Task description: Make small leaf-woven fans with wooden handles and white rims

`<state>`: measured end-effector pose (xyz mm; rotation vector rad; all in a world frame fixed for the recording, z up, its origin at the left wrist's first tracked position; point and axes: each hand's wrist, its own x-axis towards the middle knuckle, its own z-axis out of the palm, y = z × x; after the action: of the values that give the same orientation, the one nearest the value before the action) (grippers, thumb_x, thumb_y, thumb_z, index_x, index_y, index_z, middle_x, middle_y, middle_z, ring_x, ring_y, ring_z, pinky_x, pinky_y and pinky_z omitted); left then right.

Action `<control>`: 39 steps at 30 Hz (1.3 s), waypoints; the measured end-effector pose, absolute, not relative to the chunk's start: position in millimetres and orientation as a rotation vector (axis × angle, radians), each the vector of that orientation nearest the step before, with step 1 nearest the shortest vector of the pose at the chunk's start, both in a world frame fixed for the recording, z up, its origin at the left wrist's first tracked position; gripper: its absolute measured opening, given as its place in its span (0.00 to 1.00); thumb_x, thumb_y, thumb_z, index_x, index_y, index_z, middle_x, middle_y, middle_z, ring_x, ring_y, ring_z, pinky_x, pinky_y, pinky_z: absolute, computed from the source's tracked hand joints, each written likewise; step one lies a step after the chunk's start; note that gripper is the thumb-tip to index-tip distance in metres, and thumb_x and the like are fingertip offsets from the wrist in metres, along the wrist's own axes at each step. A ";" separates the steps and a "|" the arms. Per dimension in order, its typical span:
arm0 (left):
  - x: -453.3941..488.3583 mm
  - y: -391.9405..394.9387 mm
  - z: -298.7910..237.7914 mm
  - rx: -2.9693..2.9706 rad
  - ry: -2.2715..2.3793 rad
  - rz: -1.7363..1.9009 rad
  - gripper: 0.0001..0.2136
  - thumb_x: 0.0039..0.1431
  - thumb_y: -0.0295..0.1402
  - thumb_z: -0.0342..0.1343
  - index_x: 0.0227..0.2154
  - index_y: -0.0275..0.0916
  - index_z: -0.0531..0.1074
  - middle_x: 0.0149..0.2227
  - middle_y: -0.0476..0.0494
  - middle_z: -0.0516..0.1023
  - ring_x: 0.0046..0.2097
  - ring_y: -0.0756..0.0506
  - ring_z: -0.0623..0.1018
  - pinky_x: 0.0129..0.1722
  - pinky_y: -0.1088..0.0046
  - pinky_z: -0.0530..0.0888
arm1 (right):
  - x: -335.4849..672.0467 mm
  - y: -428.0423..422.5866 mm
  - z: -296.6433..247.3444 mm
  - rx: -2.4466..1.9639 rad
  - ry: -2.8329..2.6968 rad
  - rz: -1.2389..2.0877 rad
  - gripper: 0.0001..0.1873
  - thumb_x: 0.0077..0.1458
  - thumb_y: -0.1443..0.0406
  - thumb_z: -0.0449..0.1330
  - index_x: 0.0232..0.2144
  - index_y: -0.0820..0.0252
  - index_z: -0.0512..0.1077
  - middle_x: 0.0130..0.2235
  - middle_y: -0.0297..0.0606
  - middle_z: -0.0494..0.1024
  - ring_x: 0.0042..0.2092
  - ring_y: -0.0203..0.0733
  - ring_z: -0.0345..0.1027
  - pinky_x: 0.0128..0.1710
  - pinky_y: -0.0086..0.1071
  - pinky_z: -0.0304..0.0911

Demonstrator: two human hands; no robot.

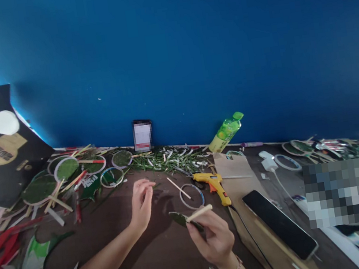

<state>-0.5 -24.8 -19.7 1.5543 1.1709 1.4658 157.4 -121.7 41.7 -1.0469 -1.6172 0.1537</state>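
My right hand is closed around a light wooden stick with a small dark green leaf piece at its lower end, held just above the brown table. My left hand hovers to the left of it with fingers bent and loosely curled, nothing visible in them. A clear ring and a loose thin stick lie on the table just beyond both hands. A yellow glue gun rests to the right of the ring.
Several leaf-covered round fans and sticks lie at the left. Green leaf cuttings pile by the blue wall. A green bottle leans at the back. A black phone lies on brown cardboard at the right.
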 end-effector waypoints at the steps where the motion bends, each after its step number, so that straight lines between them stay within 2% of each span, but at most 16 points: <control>1: -0.5 -25.0 -20.7 1.538 1.188 1.475 0.08 0.58 0.33 0.47 0.33 0.40 0.71 0.43 0.41 0.66 0.47 0.45 0.68 0.41 0.70 0.68 | 157.4 -121.6 41.5 -1.044 -1.619 0.153 0.11 0.44 0.76 0.58 0.29 0.57 0.69 0.25 0.35 0.74 0.25 0.36 0.67 0.25 0.30 0.66; 5: -0.5 -25.6 -24.7 1.505 1.273 1.498 0.07 0.57 0.31 0.47 0.35 0.40 0.69 0.47 0.40 0.62 0.50 0.43 0.66 0.42 0.68 0.68 | 158.1 -121.0 40.1 -1.020 -1.635 0.147 0.11 0.43 0.76 0.59 0.29 0.57 0.69 0.25 0.35 0.74 0.26 0.36 0.68 0.27 0.31 0.66; 9: -0.6 -25.6 -25.8 1.571 1.301 1.493 0.07 0.57 0.30 0.46 0.29 0.39 0.70 0.45 0.40 0.62 0.51 0.42 0.64 0.46 0.65 0.66 | 158.2 -120.2 40.0 -1.036 -1.630 0.143 0.09 0.44 0.76 0.58 0.28 0.58 0.69 0.25 0.36 0.74 0.25 0.36 0.68 0.26 0.30 0.66; 14: -1.0 -25.5 -24.9 1.635 1.300 1.505 0.08 0.57 0.28 0.46 0.29 0.39 0.69 0.44 0.41 0.62 0.52 0.43 0.64 0.50 0.64 0.63 | 158.2 -119.7 38.5 -1.045 -1.636 0.120 0.10 0.43 0.76 0.58 0.28 0.58 0.69 0.25 0.35 0.75 0.26 0.36 0.68 0.28 0.30 0.66; 17: -1.0 -26.6 -23.6 1.644 1.308 1.499 0.08 0.57 0.28 0.46 0.29 0.39 0.70 0.45 0.41 0.62 0.49 0.44 0.65 0.45 0.66 0.66 | 158.7 -121.3 38.4 -1.040 -1.630 0.135 0.11 0.43 0.76 0.58 0.29 0.57 0.70 0.25 0.35 0.74 0.26 0.36 0.68 0.28 0.31 0.66; 21: -1.0 -29.3 -21.6 1.613 1.289 1.471 0.07 0.57 0.30 0.46 0.31 0.39 0.70 0.45 0.41 0.62 0.36 0.49 0.68 0.34 0.72 0.66 | 160.2 -122.2 41.0 -1.021 -1.634 0.184 0.11 0.44 0.75 0.58 0.30 0.57 0.70 0.25 0.36 0.73 0.27 0.36 0.67 0.28 0.31 0.65; 24: -2.1 -30.7 -19.8 1.587 1.140 1.470 0.09 0.58 0.34 0.46 0.33 0.38 0.69 0.41 0.42 0.66 0.35 0.49 0.68 0.35 0.71 0.66 | 161.5 -115.0 38.4 -1.141 -1.596 0.335 0.04 0.47 0.71 0.58 0.25 0.59 0.69 0.24 0.35 0.71 0.25 0.35 0.64 0.25 0.28 0.61; 27: -4.1 -31.1 -16.6 1.569 0.922 1.349 0.13 0.60 0.37 0.43 0.32 0.37 0.70 0.33 0.45 0.69 0.33 0.49 0.68 0.33 0.72 0.65 | 160.7 -102.1 27.2 -1.363 -1.472 0.551 0.10 0.50 0.65 0.58 0.19 0.60 0.65 0.21 0.32 0.65 0.24 0.32 0.58 0.22 0.26 0.56; 30: -5.5 -30.6 -12.4 1.616 0.768 1.180 0.15 0.60 0.38 0.42 0.30 0.35 0.71 0.29 0.45 0.70 0.30 0.49 0.68 0.32 0.73 0.64 | 157.2 -92.1 13.6 -1.457 -1.353 0.763 0.13 0.49 0.59 0.59 0.20 0.62 0.66 0.21 0.31 0.63 0.24 0.31 0.55 0.22 0.25 0.54; 35: -4.1 -30.0 -8.7 1.697 0.724 1.077 0.11 0.56 0.35 0.48 0.24 0.34 0.69 0.25 0.46 0.69 0.28 0.50 0.67 0.28 0.76 0.63 | 149.2 -89.8 5.1 -1.439 -1.229 1.060 0.17 0.46 0.54 0.60 0.23 0.63 0.69 0.22 0.31 0.65 0.25 0.32 0.56 0.23 0.26 0.55; 39: -2.4 -31.0 -9.2 1.723 0.714 1.122 0.11 0.55 0.32 0.49 0.19 0.35 0.65 0.21 0.48 0.66 0.25 0.52 0.65 0.27 0.77 0.62 | 145.5 -91.1 6.5 -1.418 -1.161 1.139 0.18 0.43 0.52 0.62 0.22 0.62 0.68 0.22 0.31 0.64 0.25 0.32 0.55 0.23 0.26 0.55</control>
<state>-2.4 -31.0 -9.2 1.7234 0.7145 1.1218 145.5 -91.1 6.5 -1.4181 -1.1614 1.1390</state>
